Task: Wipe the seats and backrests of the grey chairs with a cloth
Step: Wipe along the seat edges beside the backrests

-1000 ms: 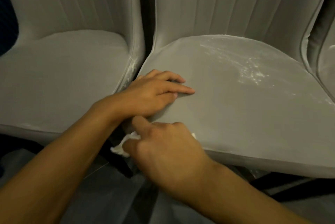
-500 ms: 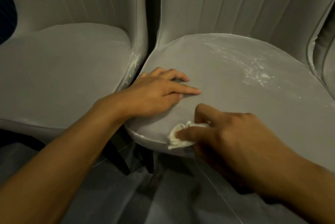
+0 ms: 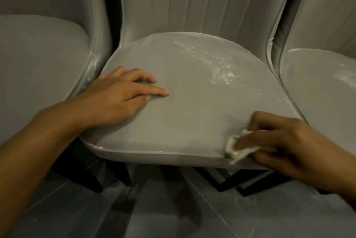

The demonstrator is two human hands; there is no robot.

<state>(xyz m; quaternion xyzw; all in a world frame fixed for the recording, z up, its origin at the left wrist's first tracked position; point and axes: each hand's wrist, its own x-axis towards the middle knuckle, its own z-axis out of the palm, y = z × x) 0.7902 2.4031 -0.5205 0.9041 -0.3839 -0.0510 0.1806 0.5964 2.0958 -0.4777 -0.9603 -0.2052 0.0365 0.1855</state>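
Three grey chairs stand side by side. The middle chair's seat (image 3: 192,107) fills the centre, with white dusty smears (image 3: 217,68) on its back right part and a ribbed backrest (image 3: 192,3) behind. My left hand (image 3: 119,97) rests flat on the seat's left side, fingers straight. My right hand (image 3: 277,141) grips a crumpled white cloth (image 3: 238,149) against the seat's front right edge, with most of the cloth hidden under the fingers.
The left chair's seat (image 3: 38,60) has white marks on its right side wall (image 3: 94,62). The right chair's seat (image 3: 323,87) also shows white dust. Black chair legs (image 3: 250,182) and a dark tiled floor (image 3: 173,209) lie below.
My right hand has slid the cloth along the front edge of the middle seat from its left corner to its right corner. My left hand has stayed in place.
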